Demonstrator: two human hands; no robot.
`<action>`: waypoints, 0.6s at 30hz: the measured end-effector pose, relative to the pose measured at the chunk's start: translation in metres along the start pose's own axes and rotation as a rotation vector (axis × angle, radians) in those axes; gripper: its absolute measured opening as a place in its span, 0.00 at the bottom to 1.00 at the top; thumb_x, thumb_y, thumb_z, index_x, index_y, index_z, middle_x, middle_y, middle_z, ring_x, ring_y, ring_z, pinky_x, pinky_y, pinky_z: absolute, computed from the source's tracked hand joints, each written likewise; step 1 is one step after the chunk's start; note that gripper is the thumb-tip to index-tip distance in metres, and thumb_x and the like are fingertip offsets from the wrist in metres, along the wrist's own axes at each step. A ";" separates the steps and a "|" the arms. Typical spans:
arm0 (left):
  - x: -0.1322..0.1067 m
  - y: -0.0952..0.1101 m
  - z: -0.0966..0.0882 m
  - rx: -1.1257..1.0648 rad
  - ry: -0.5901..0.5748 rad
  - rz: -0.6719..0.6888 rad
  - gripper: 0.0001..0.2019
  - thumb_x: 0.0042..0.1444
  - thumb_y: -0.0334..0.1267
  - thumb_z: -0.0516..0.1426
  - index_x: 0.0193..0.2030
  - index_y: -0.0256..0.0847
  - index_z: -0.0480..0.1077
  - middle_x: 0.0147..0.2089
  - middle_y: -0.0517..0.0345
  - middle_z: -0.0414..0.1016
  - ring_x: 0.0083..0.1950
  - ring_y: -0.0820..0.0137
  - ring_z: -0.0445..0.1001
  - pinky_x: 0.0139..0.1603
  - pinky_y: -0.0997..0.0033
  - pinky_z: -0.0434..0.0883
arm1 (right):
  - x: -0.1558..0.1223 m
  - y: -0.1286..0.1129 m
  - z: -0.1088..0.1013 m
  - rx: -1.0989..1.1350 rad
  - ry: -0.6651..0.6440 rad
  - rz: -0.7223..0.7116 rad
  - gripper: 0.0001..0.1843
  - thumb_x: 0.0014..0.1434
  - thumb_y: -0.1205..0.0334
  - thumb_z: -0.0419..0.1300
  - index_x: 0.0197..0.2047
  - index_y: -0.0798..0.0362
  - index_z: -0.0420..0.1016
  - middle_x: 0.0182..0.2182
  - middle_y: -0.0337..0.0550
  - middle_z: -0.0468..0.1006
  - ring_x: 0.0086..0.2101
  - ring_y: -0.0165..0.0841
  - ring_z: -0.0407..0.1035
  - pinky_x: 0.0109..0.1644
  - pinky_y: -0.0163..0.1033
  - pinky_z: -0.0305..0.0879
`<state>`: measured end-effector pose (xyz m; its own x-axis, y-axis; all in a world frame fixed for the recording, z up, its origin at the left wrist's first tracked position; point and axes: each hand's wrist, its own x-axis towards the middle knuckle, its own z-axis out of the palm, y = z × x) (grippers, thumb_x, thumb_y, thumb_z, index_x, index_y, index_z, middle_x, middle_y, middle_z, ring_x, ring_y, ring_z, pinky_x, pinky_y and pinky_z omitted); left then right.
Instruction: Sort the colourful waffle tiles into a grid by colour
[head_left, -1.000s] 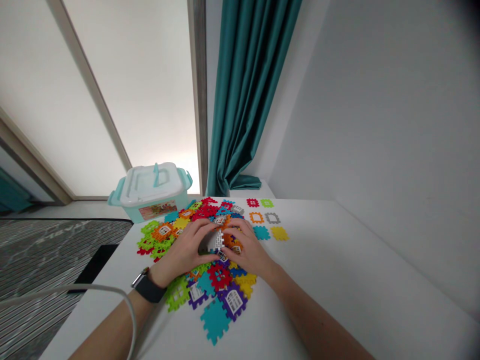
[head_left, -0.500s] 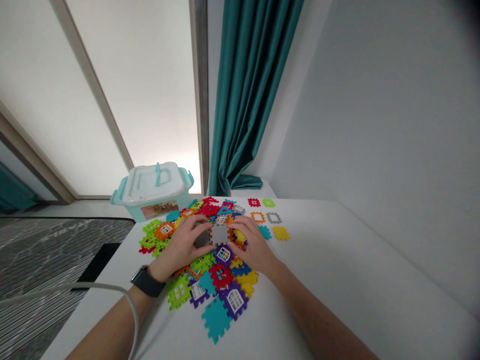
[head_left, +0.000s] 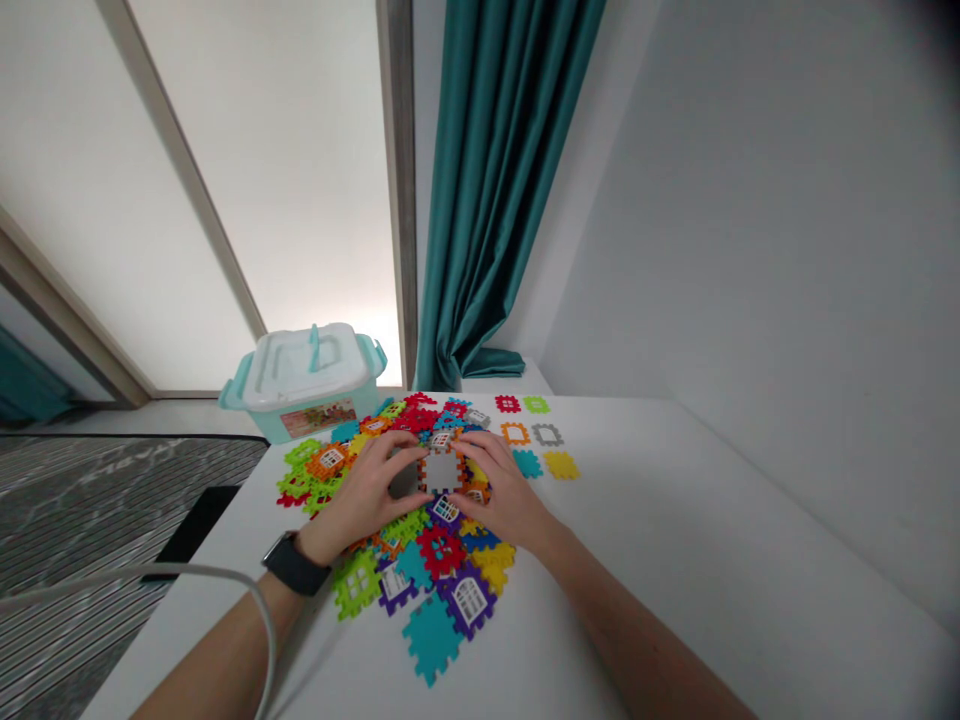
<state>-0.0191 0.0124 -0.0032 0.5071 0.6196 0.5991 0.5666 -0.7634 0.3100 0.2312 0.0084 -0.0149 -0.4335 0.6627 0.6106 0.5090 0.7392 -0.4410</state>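
Both my hands meet over a heap of coloured interlocking plastic tiles (head_left: 420,560) on a white table (head_left: 675,560). Between them sits a small block built of tiles, its grey tile face (head_left: 441,470) turned towards me with orange edges showing. My left hand (head_left: 367,495), with a black watch on the wrist, curls around the block's left side. My right hand (head_left: 501,490) presses its fingers against the right side. Red, purple, teal, yellow and green tiles lie under and in front of the hands.
A mint storage box with a white lid (head_left: 306,380) stands at the table's far left corner. Several single tiles (head_left: 546,435) lie apart at the back right. A teal curtain (head_left: 495,190) hangs behind. A white cable (head_left: 187,575) crosses my left forearm.
The block has turned in my hands: a white window-brick side faced me a second ago, now a plain grey tile does. Both hands stay in the same spot.
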 end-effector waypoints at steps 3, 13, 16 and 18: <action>0.000 0.000 0.000 0.004 -0.020 -0.019 0.21 0.60 0.46 0.65 0.58 0.45 0.70 0.58 0.47 0.69 0.59 0.55 0.70 0.58 0.51 0.70 | 0.001 0.000 0.000 0.006 -0.013 -0.002 0.31 0.61 0.57 0.66 0.65 0.46 0.64 0.59 0.51 0.69 0.60 0.46 0.63 0.67 0.58 0.61; 0.001 0.005 -0.001 0.026 -0.043 -0.038 0.22 0.58 0.43 0.65 0.58 0.44 0.70 0.58 0.47 0.69 0.59 0.55 0.70 0.60 0.51 0.70 | 0.001 0.000 0.000 0.005 -0.009 0.016 0.28 0.58 0.57 0.69 0.59 0.47 0.67 0.56 0.51 0.69 0.58 0.47 0.64 0.64 0.57 0.64; 0.001 0.004 0.000 0.030 -0.050 -0.047 0.22 0.57 0.42 0.66 0.57 0.44 0.70 0.58 0.47 0.69 0.59 0.55 0.70 0.61 0.51 0.69 | 0.000 0.001 0.001 -0.008 -0.004 0.035 0.26 0.55 0.56 0.72 0.55 0.48 0.69 0.55 0.51 0.69 0.57 0.47 0.65 0.62 0.57 0.65; 0.001 0.003 0.001 0.028 -0.051 -0.050 0.20 0.57 0.42 0.66 0.56 0.43 0.71 0.58 0.47 0.70 0.59 0.55 0.70 0.60 0.52 0.70 | -0.001 0.002 0.002 -0.012 -0.008 0.041 0.26 0.53 0.56 0.73 0.52 0.48 0.70 0.55 0.51 0.69 0.56 0.47 0.65 0.61 0.57 0.66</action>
<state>-0.0168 0.0108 -0.0023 0.5100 0.6656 0.5448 0.6094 -0.7266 0.3172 0.2308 0.0092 -0.0176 -0.4183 0.6933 0.5868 0.5354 0.7101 -0.4573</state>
